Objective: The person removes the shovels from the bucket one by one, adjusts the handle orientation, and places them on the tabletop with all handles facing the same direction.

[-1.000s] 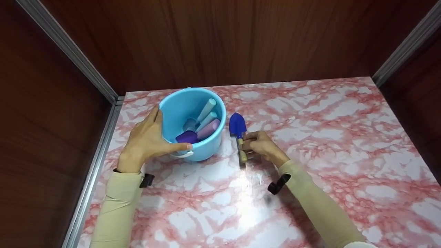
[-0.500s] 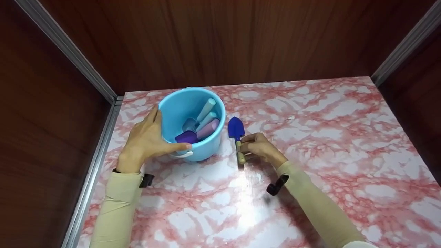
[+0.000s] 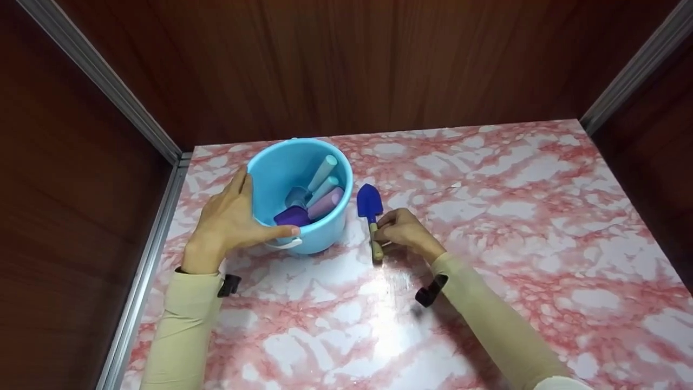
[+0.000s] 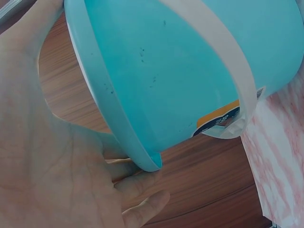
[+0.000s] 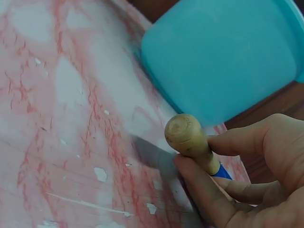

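A light blue bucket [image 3: 319, 238] stands upright on the tabletop, its white handle [image 4: 228, 52] hanging against the side. My left hand [image 3: 227, 222] grips the rim, thumb at the near edge and fingers at the left. Inside lean a purple scoop [image 3: 292, 216], its blade low and its lilac grip up, and tools with pale green and light blue grips; their lower ends are partly hidden. Right of the bucket is a small hand trowel [image 3: 370, 201] with a blue blade and wooden handle. My right hand [image 3: 403, 230] pinches that handle [image 5: 187, 137] between thumb and fingers.
The tabletop [image 3: 514, 216] has a red and white marbled pattern with a glossy light reflection near the middle. Dark wood panels [image 3: 346, 65] close it in at the back and both sides. A metal track [image 3: 146, 254] runs along the left edge.
The trowel and my right hand have shifted slightly toward me and to the left. My left hand keeps its hold on the bucket rim, and the bucket stays in place.
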Demonstrator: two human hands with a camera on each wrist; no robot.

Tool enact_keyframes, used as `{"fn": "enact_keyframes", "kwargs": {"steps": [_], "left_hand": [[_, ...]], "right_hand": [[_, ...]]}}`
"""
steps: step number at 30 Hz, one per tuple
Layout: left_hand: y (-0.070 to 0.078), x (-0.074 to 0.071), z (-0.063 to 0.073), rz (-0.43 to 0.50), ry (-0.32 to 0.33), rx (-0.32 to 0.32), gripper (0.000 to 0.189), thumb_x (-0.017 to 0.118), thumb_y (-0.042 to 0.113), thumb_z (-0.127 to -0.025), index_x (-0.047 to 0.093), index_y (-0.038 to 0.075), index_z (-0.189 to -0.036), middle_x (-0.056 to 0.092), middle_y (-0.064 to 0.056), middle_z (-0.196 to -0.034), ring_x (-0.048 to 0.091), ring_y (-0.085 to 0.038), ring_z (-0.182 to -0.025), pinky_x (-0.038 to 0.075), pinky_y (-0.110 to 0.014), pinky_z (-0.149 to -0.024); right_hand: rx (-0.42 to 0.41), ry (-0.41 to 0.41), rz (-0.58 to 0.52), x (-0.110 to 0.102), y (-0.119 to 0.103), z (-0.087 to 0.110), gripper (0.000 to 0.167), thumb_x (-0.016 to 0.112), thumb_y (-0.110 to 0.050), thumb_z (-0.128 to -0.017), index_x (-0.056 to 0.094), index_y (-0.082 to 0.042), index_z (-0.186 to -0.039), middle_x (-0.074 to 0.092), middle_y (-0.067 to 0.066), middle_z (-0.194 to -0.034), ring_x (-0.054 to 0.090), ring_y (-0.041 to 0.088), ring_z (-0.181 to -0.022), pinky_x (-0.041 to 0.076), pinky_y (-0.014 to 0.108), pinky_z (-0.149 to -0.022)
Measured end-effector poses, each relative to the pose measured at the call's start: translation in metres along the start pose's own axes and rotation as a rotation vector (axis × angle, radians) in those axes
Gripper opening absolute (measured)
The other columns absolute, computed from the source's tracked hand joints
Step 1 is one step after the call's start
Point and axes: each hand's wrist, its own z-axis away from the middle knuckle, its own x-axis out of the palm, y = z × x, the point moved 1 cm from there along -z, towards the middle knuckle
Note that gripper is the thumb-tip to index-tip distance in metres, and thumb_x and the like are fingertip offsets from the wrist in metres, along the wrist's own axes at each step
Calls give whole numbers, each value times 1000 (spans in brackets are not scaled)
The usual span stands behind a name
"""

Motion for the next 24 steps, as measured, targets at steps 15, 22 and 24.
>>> {"fn": "enact_keyframes", "kwargs": {"steps": [15, 22, 24], "left_hand": [[-1, 1, 2, 12, 10, -7, 155, 74, 95, -59, 4, 17, -173, 25, -16, -174, 34, -51, -154, 39, -76, -115], [0, 0, 1, -2, 8, 5, 155, 73, 96, -61, 4, 14, -173, 23, -16, -175, 32, -50, -155, 36, -76, -117], [0, 0, 2, 4, 7, 2, 154, 74, 95, -61, 4, 15, -173, 23, -16, -175, 32, -50, -155, 37, -76, -117]], "right_hand": [[-54, 90, 313, 2, -9, 2, 18, 83, -11, -82, 72, -3, -93, 70, 6, -93, 69, 17, -82, 57, 26, -73], [-73, 91, 335, -1, -14, 5, 18, 83, -13, -83, 72, -3, -93, 72, 6, -89, 73, 17, -76, 60, 26, -71], [-75, 80, 329, -2, -17, 5, 18, 83, -13, -84, 71, -2, -93, 72, 7, -87, 76, 20, -74, 63, 30, -71]]}}
